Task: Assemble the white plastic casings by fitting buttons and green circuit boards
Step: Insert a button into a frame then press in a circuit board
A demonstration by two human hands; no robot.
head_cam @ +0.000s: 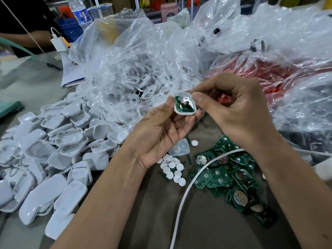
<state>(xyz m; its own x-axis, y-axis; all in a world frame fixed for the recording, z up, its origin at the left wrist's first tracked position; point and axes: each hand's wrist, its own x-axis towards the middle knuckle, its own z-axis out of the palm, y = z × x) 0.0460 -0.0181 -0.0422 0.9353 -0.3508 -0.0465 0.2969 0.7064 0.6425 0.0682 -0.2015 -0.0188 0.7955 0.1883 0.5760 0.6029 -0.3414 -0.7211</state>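
Observation:
My left hand (161,130) holds a small white plastic casing (185,113) between thumb and fingers, open side up. A green circuit board (184,105) with a round metal battery clip sits inside it. My right hand (239,108) pinches the casing's top right corner with thumb and forefinger. Below the hands lie several round white buttons (172,168) and a heap of green circuit boards (231,177) on the grey table. One more loose casing (180,148) lies just under my left hand.
A large pile of white casings (53,155) covers the table's left side. Crumpled clear plastic bags (125,65) with more casings fill the back, and bags with red parts (269,72) sit at the right. A white cable (190,191) crosses the boards. Another person's arm (27,38) rests at far left.

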